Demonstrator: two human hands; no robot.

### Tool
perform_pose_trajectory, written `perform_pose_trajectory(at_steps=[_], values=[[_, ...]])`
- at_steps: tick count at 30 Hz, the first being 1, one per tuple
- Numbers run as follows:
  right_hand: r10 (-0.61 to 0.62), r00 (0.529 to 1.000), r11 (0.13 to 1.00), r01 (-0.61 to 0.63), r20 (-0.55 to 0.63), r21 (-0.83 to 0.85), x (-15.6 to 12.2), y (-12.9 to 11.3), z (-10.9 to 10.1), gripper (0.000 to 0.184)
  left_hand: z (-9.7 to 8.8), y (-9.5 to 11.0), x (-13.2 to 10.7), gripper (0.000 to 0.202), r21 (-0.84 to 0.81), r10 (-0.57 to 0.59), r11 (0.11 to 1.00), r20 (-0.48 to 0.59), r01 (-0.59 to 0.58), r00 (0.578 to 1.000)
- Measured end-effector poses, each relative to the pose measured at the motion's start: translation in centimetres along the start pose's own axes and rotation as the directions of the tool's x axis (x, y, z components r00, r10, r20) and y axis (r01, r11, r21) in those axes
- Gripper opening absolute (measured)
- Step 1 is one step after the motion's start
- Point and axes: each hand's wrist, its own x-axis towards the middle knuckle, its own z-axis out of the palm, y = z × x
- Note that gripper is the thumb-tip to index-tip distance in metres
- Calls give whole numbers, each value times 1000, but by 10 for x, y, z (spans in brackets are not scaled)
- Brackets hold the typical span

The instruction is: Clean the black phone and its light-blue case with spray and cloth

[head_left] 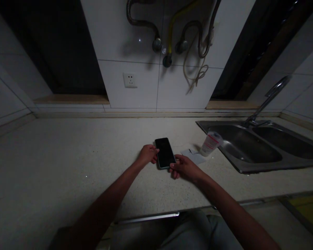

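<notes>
The phone (165,152) is already grasped, screen dark, the left hand (146,155) pinching its nine-o'clock edge, the right hand (187,168) its four-o'clock corner, fingers curled closed.

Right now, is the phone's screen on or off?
It looks off: the phone, held by the left hand and right hand, shows a plain black face without glow. Whether it is powered, I cannot tell.

The right hand (185,168) is covering a corner of the phone (164,152); red print (212,139) on the cup (206,148) is blurring past my reading; hoses (143,23) are leaving view above. The sink (238,167) is running off rightward.
</notes>
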Motion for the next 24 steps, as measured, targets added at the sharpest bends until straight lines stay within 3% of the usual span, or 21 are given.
perform_pose_trajectory(at_steps=[4, 8, 14, 18, 20, 22, 24], values=[[48, 999, 976, -50, -12, -213, -8, -5, -1, 71, -3, 3, -2, 15, 50, -82, 996, 54, 80, 995], [91, 994, 925, -109, -69, -364, -13, -10, -2, 68, -5, 6, -3, 20, 81, -89, 993, 58, 84, 994], [32, 996, 889, -65, -80, -453, -15, -12, -1, 60, -7, 11, -12, 21, 217, -65, 974, 33, 57, 997], [41, 997, 902, -64, -62, -426, -15, -10, -1, 63, -8, 13, -16, 29, 355, 7, 935, 40, -20, 999], [-9, 995, 909, -33, -100, -415, -12, -8, -4, 52, -11, 12, -12, 34, 451, 64, 890, 34, -72, 997], [-186, 951, 883, 51, -248, -467, -8, -9, -11, 37, -18, 10, -5, 36, 575, 156, 810, -26, -113, 987], [-423, 797, 808, 116, -431, -578, -4, -11, -24, 41, -30, 8, 2, 31, 715, 307, 692, -162, -103, 938]])
